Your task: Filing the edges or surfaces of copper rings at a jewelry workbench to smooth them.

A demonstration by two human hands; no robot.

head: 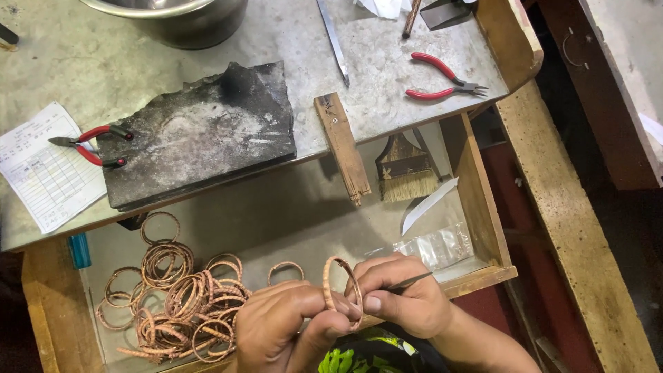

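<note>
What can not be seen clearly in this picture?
Head view only:
- Metal bowl: cut off by the top edge.
- Thin tool in the right hand: its tip hidden behind the fingers.
- Bangle: lower part covered by the left hand.
- Paper sheet: writing too small.

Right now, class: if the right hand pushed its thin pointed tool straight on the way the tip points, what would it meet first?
Probably the clear plastic bag in the drawer, up-right of the right hand and its pointed tool; depth is unclear.

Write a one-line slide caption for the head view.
Over an open drawer, the left hand holds a coppery bangle while the right hand applies a thin pointed tool; more bangles lie piled below.
</note>
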